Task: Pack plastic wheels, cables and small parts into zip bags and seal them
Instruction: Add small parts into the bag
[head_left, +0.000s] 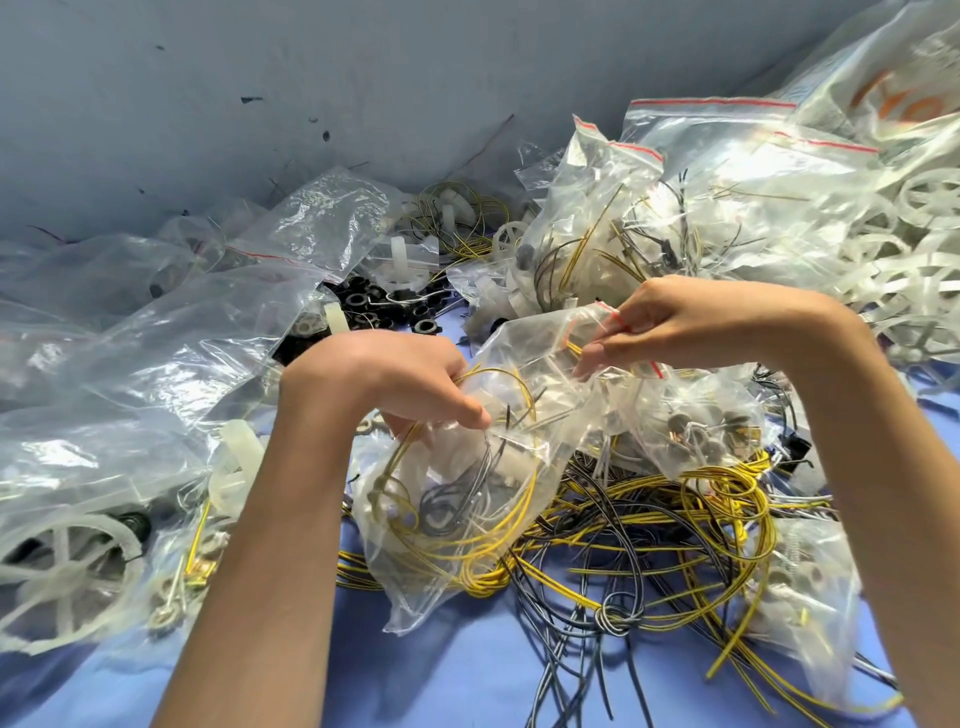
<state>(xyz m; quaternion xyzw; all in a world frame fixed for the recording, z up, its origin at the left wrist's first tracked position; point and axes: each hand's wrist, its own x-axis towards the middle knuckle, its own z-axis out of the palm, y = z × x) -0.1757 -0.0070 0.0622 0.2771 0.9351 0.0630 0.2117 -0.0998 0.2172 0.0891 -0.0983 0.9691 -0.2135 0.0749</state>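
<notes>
Nearest, the blue desk (467, 680) shows below the zip bag (467, 493), the landmark here. Loose yellow and grey cables (675, 525) lie in a tangle just right of the bag and under its lower end. Well to its left lies a white spoked wheel (62, 566) inside another clear bag.

The zip bag is held above the desk at mid-frame with yellow and grey cable loops and white parts inside. Its long axis slants from a bottom corner at lower left up to the red-striped mouth at upper right. The left hand (395, 379) has its fingers curled, pinching the bag's upper left side with a yellow cable. The right hand (691, 327) pinches the mouth's red strip between thumb and fingers.

Behind the bag sit black small parts (384, 306). Beyond them, to the right, are filled bags (623, 223) with red strips. Farthest right, a large bag (904, 98) carries orange print, too blurred to read.
</notes>
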